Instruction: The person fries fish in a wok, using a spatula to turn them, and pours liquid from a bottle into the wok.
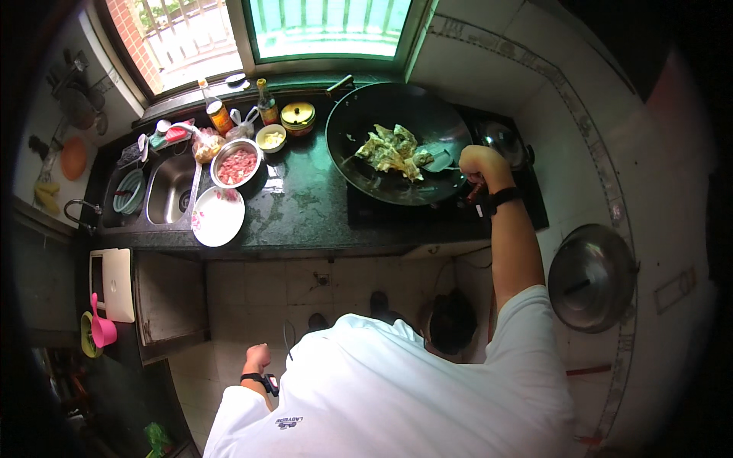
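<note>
My right hand (484, 163) grips the handle of a spatula (440, 162) over the right rim of a large dark wok (372, 186). The spatula's blade lies inside the wok, against pale, browned pieces of food (392, 151), perhaps fish or egg. The wok sits on a black cooktop (372, 214). Low at my side, away from the counter, hangs my left hand (257, 355), fingers curled in and nothing visible in them. A metal bowl of raw cut meat (237, 166), a white plate (217, 220) and a small bowl of chopped pale pieces (271, 139) stand left of the wok.
Two sauce bottles (217, 111) and a lidded pot (298, 117) stand by the window. The sink (172, 186) is at left, near a pink ladle (104, 332). A glass lid (501, 140) lies right of the wok; a large lid (592, 280) hangs on the wall.
</note>
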Demonstrator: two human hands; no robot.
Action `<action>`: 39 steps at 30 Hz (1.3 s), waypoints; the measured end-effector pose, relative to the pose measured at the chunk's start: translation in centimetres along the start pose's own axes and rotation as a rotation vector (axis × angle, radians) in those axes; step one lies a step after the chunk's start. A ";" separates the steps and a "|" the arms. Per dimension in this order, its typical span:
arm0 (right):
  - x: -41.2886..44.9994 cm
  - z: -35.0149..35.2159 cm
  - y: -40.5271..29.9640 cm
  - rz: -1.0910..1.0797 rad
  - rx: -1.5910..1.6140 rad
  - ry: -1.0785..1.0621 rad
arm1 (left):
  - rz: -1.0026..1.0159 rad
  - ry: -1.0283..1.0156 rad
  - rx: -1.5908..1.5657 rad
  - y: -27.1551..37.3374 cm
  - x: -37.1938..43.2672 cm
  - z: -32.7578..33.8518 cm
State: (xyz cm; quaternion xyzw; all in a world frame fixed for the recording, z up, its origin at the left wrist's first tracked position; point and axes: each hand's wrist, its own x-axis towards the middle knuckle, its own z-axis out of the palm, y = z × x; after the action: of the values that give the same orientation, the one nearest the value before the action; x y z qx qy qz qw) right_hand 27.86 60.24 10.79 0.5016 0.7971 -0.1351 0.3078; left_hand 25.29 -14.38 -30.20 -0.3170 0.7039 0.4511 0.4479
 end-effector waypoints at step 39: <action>-7.7 5.9 0.3 -0.142 0.013 0.226 | 0.040 0.054 0.098 0.2 1.7 -1.1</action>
State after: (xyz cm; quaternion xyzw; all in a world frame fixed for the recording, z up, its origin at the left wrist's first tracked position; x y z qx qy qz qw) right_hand 32.60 51.84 11.08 0.4580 0.8592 -0.1042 0.2026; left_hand 24.05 -15.39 -31.51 -0.2928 0.7432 0.4162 0.4345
